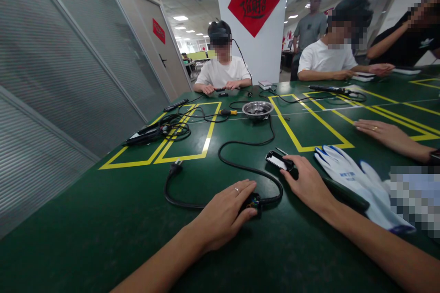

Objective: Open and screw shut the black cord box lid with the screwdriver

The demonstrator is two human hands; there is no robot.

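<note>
My left hand (225,213) is closed around a small black housing (255,202) whose open top shows coloured wires. A black power cable (240,169) runs out of both its sides, one end carrying a plug (176,166) on the left. Thumb and fingers of my right hand (305,181) grip a black plastic cover (277,161) with a white inside or label. Under and behind the right wrist lies a dark tool handle (347,194). A thin metal tip shows beyond the cover; whether it belongs to that handle I cannot tell.
White gloves (343,169) lie right of my right hand, near another person's hand (381,132). Farther off are a metal bowl (244,111) of small parts, a yellow-black screwdriver (228,112) and coiled cables (175,130). Yellow tape (182,160) marks the green table. Several people sit opposite.
</note>
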